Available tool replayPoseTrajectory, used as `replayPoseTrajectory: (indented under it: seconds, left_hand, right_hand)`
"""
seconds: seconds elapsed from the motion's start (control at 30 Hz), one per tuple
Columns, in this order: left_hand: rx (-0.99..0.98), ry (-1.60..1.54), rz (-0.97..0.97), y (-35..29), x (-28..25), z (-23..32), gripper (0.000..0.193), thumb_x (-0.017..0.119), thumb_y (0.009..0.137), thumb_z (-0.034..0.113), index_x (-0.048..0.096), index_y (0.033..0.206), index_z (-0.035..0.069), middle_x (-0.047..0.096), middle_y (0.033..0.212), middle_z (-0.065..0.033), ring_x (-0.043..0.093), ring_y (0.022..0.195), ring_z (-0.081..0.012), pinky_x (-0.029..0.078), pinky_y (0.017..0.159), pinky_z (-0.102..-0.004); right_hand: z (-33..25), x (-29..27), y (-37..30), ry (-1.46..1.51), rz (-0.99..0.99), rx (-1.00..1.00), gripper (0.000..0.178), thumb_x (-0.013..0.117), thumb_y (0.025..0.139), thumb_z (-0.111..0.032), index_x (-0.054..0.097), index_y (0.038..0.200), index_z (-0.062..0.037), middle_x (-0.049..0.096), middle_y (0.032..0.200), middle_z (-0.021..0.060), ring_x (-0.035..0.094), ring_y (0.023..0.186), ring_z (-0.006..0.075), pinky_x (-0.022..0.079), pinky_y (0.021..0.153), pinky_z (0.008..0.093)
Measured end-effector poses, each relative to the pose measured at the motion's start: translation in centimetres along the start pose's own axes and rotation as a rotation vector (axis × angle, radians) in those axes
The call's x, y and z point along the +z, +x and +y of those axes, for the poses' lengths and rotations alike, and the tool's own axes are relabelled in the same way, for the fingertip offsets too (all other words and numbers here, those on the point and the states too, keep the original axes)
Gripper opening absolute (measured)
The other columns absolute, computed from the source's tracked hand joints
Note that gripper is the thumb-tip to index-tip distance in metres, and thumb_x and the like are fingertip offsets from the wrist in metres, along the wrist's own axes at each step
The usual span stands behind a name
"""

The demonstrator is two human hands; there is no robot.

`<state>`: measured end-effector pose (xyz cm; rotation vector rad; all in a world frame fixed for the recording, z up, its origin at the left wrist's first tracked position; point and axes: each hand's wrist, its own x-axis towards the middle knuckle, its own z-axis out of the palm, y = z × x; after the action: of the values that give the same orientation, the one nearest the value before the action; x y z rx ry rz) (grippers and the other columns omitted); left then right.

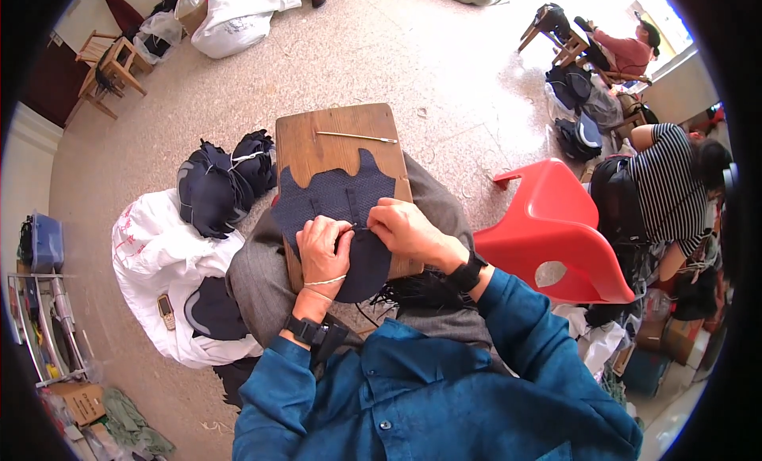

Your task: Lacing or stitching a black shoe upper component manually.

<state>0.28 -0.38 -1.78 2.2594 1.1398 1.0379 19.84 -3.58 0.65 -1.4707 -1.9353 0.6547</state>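
Observation:
A dark navy piece of textured fabric [321, 192], cut with curved, pronged edges and two narrow strips on it, lies on a wooden stool top [317, 127] before me. My left hand [324, 253] is closed on the fabric near its middle, thumb and fingers pinched together. Close beside it, my right hand [411, 232] pinches the same piece, fingertips almost meeting the left ones. What lies exactly between the fingertips is too small to make out. Below the hands hangs a smooth, rounded dark part [361, 270]. Beyond the fabric, a thin metal rod-like tool [357, 136] rests on the wood.
At my left are tied dark fabric bundles [210, 187] and a white sack [151, 239] with a phone [166, 311] on it. A red plastic chair [548, 215] stands to the right, near a person in a striped top [671, 175]. Another person [627, 48] sits farther back.

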Motion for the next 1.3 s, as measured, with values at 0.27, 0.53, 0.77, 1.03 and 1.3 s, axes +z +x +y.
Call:
replayPoseTrajectory:
  seconds: [0.27, 0.53, 0.77, 1.03, 1.3]
  left_hand:
    - [0.018, 0.008, -0.008, 0.0, 0.0, 0.0, 0.010, 0.074, 0.080, 0.008, 0.067, 0.087, 0.010, 0.062, 0.086, -0.0027, 0.058, 0.084, -0.0240, 0.040, 0.077, -0.0365]
    - [0.031, 0.018, -0.004, -0.3, 0.2, -0.4, 0.008, 0.071, 0.083, 0.010, 0.067, 0.089, 0.010, 0.061, 0.087, -0.0038, 0.059, 0.087, -0.0254, 0.040, 0.078, -0.0380]
    - [-0.004, 0.011, 0.025, -0.8, 0.5, -0.8, 0.008, 0.068, 0.086, 0.012, 0.066, 0.093, 0.010, 0.061, 0.090, -0.0054, 0.059, 0.090, -0.0264, 0.041, 0.080, -0.0393]
    - [0.025, 0.024, 0.017, -0.7, 0.6, -0.9, 0.007, 0.065, 0.088, 0.010, 0.066, 0.094, 0.009, 0.060, 0.091, -0.0066, 0.059, 0.091, -0.0271, 0.041, 0.080, -0.0396]
    - [0.000, -0.027, 0.030, -0.8, 0.1, -0.9, 0.008, 0.065, 0.087, 0.010, 0.066, 0.095, 0.008, 0.060, 0.092, -0.0072, 0.060, 0.092, -0.0278, 0.041, 0.081, -0.0397]
  right_hand:
    - [-0.2, 0.2, -0.1, -0.111, -0.024, -0.065, 0.006, 0.065, 0.084, -0.005, 0.061, 0.085, -0.0009, 0.059, 0.082, 0.0160, 0.062, 0.082, 0.0375, 0.051, 0.072, 0.0450]
    - [0.1, 1.8, 0.4, -0.055, 0.042, -0.087, 0.006, 0.065, 0.085, -0.004, 0.062, 0.088, -0.0018, 0.059, 0.084, 0.0155, 0.062, 0.083, 0.0374, 0.051, 0.073, 0.0436]
    - [-0.1, 1.6, -1.4, -0.053, 0.135, -0.036, 0.009, 0.059, 0.084, -0.002, 0.059, 0.093, -0.0026, 0.059, 0.088, 0.0166, 0.061, 0.087, 0.0386, 0.049, 0.075, 0.0461]
    - [-1.1, 3.6, -0.5, -0.042, 0.158, -0.013, 0.012, 0.058, 0.085, -0.001, 0.059, 0.096, -0.0031, 0.060, 0.090, 0.0170, 0.061, 0.092, 0.0385, 0.050, 0.080, 0.0462]
    - [-1.2, 2.4, -1.7, -0.120, 0.177, -0.015, 0.010, 0.063, 0.087, -0.008, 0.059, 0.095, -0.0048, 0.057, 0.088, 0.0155, 0.061, 0.087, 0.0382, 0.050, 0.077, 0.0457]
